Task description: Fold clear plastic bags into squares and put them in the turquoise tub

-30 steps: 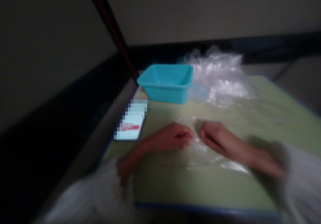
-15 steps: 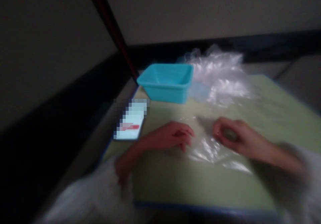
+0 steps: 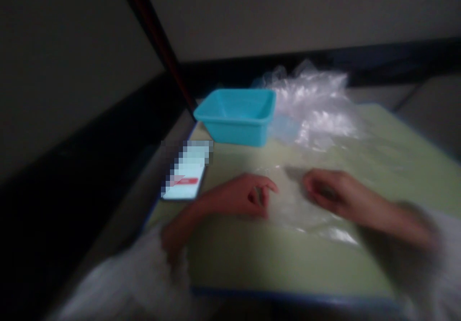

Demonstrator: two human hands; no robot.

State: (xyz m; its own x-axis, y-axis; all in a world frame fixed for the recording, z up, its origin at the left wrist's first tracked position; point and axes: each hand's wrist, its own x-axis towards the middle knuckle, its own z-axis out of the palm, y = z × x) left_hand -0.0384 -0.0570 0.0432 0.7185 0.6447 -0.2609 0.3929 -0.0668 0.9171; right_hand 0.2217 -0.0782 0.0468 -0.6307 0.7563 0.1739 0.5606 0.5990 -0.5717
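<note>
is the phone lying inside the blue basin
No, the phone lies on the table, in front of and left of the blue basin.

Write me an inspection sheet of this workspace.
Surface: green table, blue edge.
Things: clear film lies flat near both hands.
Clutter: blue basin at the back; plastic heap beside it; lit phone at the left edge.
Hands: left hand and right hand apart, fingers curled; blur hides any grip.
Cables: nothing seen.
Surroundings: dim; plain wall behind.
</note>
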